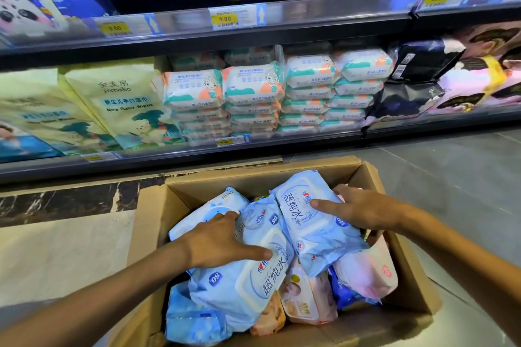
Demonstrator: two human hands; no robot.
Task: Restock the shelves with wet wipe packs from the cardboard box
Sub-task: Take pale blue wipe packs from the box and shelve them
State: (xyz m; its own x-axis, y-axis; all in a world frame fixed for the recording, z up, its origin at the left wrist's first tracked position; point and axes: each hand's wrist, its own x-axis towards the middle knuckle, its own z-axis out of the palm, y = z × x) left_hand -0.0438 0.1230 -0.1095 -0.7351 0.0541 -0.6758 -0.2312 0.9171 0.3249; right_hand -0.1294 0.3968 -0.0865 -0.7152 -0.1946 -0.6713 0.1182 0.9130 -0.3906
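Left hand (222, 239) is gripping a blue wipe pack (248, 282), with the thumb lying across its top and the fingers curling over its far-left edge. This pack's long axis is running from near-left to far-right. Right hand (363, 208) is holding a second blue pack (313, 228), thumb on top and fingers wrapping its right edge, with its long axis running far-left to near-right. Both packs are lying in the open cardboard box (408, 262), on top of pink packs (366, 270) and other blue ones.
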